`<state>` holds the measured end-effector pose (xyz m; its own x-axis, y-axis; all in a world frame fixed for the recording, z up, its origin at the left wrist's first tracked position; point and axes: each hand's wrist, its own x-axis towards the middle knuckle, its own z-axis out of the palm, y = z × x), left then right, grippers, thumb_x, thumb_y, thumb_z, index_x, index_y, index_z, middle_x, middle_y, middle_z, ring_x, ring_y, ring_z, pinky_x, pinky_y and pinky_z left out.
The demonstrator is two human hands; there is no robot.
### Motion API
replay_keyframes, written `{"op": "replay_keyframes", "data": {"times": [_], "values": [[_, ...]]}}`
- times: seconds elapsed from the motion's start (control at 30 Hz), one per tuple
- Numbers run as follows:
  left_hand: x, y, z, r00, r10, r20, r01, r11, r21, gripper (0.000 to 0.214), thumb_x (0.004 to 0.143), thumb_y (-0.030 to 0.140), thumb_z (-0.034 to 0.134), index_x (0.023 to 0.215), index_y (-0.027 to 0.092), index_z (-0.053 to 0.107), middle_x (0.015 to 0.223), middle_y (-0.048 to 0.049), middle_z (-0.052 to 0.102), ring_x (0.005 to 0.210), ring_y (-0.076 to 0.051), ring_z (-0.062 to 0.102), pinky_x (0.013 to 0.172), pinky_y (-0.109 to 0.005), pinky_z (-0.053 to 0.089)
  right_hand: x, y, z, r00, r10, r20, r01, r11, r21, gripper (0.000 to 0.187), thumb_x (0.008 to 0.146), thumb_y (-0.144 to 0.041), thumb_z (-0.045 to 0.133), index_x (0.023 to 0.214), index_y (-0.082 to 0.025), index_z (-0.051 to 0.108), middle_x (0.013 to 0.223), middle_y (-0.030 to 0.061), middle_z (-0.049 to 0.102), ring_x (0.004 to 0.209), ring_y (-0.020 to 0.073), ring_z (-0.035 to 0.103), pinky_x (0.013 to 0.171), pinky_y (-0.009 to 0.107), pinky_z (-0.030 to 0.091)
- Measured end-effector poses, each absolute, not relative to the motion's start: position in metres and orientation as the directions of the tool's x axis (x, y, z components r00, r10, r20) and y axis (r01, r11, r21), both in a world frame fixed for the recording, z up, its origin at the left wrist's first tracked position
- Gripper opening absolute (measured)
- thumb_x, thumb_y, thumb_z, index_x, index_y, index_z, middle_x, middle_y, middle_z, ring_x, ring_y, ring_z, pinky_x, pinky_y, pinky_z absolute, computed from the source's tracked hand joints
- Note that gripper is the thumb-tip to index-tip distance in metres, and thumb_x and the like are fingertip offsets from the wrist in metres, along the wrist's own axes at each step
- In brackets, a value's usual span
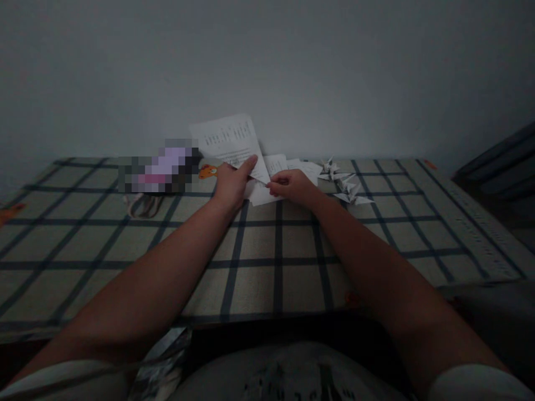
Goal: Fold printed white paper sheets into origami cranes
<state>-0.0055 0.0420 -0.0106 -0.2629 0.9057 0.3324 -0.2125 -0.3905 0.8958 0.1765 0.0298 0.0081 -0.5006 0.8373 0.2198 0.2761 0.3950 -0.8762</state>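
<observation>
A printed sheet of paper [228, 136] is held up at a tilt above the far part of the table. My left hand [234, 181] grips its lower edge, with the thumb lying on the printed side. At the sheet's lower right corner, my right hand [292, 185] pinches the paper between thumb and fingers. More white papers [267, 195] lie on the cloth under and behind my hands. Just right of them sit several folded paper cranes [353, 192], printed like the sheets.
A blue-checked tablecloth [259, 239] covers the table, which meets a plain wall [267, 72] at the back. To the left lies a blurred-out purple and dark object [167, 167] with a looped strap [144, 206]. A dark slatted object [501, 172] stands off the right edge.
</observation>
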Motion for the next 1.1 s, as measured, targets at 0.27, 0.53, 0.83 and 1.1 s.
{"op": "replay_keyframes", "data": {"times": [0.27, 0.53, 0.83, 1.1], "values": [[-0.007, 0.042, -0.003, -0.297, 0.903, 0.309, -0.289, -0.393, 0.873, 0.045, 0.066, 0.046, 0.087, 0.098, 0.018, 0.073, 0.112, -0.0108, 0.078, 0.107, -0.025, 0.073, 0.091, -0.034, 0.06, 0.18, 0.033, 0.004, -0.467, 0.828, 0.309, 0.266, 0.465, -0.844, 0.015, 0.083, -0.027, 0.066, 0.081, -0.015, 0.073, 0.072, 0.0026, 0.072, 0.067, 0.0121, 0.063, 0.065, 0.025, 0.048], [0.004, 0.019, 0.0, -0.09, 0.938, 0.334, -0.094, -0.342, 0.935, 0.039, 0.07, 0.041, 0.086, 0.096, 0.013, 0.078, 0.108, -0.014, 0.079, 0.095, -0.027, 0.076, 0.091, -0.04, 0.06, 0.167, 0.037, 0.002, -0.214, 0.909, 0.357, 0.086, 0.381, -0.92, 0.029, 0.099, -0.044, 0.049, 0.092, -0.02, 0.062, 0.068, -0.0023, 0.061, 0.059, 0.0102, 0.058, 0.059, 0.024, 0.046], [0.033, -0.003, -0.006, -0.184, 0.909, 0.374, -0.03, -0.385, 0.922, 0.033, 0.077, 0.04, 0.08, 0.097, 0.015, 0.079, 0.11, -0.0114, 0.08, 0.106, -0.027, 0.075, 0.1, -0.04, 0.058, 0.143, 0.029, 0.008, 0.076, 0.746, 0.662, 0.356, 0.6, -0.717, 0.048, 0.103, -0.063, 0.032, 0.078, -0.024, 0.046, 0.07, -0.0008, 0.051, 0.069, 0.0146, 0.051, 0.07, 0.03, 0.045], [0.039, -0.01, -0.004, -0.207, 0.928, 0.31, -0.119, -0.339, 0.933, 0.037, 0.074, 0.043, 0.083, 0.098, 0.015, 0.079, 0.108, -0.0121, 0.08, 0.103, -0.028, 0.076, 0.092, -0.038, 0.061, 0.147, 0.033, 0.006, 0.094, 0.706, 0.702, 0.364, 0.632, -0.684, 0.046, 0.1, -0.061, 0.04, 0.081, -0.022, 0.053, 0.072, 0.0, 0.055, 0.07, 0.0138, 0.052, 0.069, 0.029, 0.041]]}}
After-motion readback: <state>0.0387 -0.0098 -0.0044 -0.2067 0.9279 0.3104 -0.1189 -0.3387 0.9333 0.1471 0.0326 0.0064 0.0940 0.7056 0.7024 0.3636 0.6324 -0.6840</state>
